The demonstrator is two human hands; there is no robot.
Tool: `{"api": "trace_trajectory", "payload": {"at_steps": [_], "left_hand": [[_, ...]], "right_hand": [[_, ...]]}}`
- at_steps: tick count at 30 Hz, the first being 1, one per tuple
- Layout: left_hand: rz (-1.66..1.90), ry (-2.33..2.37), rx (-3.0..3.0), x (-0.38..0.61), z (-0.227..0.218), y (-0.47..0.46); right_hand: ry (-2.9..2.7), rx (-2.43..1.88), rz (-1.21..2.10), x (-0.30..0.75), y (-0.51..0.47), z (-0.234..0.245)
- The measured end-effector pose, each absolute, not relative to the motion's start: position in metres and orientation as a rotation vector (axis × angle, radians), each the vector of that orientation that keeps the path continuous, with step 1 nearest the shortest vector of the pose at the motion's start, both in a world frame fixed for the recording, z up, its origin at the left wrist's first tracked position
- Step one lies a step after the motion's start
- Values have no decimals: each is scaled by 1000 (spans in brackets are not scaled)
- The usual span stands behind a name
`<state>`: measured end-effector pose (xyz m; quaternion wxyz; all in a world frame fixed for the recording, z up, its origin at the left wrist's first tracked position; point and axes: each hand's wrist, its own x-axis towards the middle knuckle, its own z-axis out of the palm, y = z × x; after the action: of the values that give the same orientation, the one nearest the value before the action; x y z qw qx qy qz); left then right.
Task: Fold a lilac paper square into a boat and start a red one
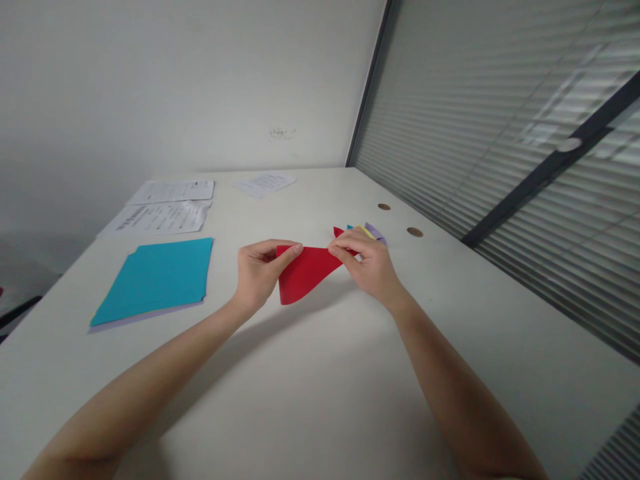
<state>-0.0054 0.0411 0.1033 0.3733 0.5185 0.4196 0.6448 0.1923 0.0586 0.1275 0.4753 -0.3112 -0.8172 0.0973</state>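
Observation:
A red sheet of paper [306,272], folded into a triangle, is held just above the white table [320,373] near its middle. My left hand [259,275] pinches its left corner between thumb and fingers. My right hand [366,263] pinches its right tip. Behind my right hand lie small folded paper pieces [369,231] in red, blue, yellow and purple, partly hidden by the hand.
A stack of coloured sheets with a blue sheet [159,277] on top lies at the left. Printed white papers [163,212] lie at the far left, another [265,183] further back. Two round cable holes [415,232] sit near the window blinds [525,153] on the right.

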Motion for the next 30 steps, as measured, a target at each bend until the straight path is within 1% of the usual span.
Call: {"api": "trace_trajectory", "payload": {"at_steps": [8, 17, 24, 30], "left_hand": [[1640, 1056, 1288, -6, 104, 42], [1651, 1067, 1217, -8, 103, 46], [1642, 998, 1057, -10, 102, 51], [1617, 899, 1087, -11, 101, 52]], "right_hand": [[-1989, -763, 235, 191, 59, 126], [-1955, -858, 320, 200, 67, 123], [-1894, -908, 315, 215, 77, 117], [-1834, -945, 357, 219, 81, 115]]}}
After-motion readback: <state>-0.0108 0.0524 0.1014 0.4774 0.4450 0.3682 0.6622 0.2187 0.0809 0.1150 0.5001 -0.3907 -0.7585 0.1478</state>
